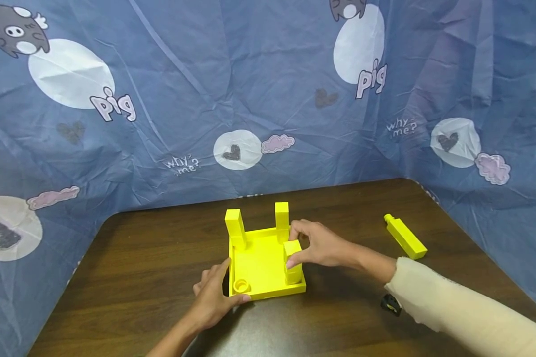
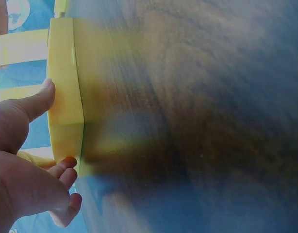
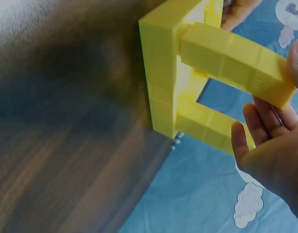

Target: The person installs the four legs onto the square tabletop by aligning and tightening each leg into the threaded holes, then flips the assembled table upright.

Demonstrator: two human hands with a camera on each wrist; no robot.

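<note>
Fingers [image 1: 300, 225] on my right hand [image 1: 323, 243] curl and pinch the top of 1 yellow post [image 1: 294, 275], which stands at the yellow tray's [image 1: 261, 263] near right corner. My left hand [image 1: 212, 300] holds its near left corner, thumb in front, bent fingers at the side. 1 loose post [image 1: 405, 238] lies on the table [image 1: 161, 258].

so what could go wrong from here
The right hand pinches the near-right leg close to its top, so a sideways push might lean it or work it loose. The left hand grips the yellow base only around its near-left corner, so a twist could swivel the base. The right sleeve looks close to a small black object and may knock it.
</note>
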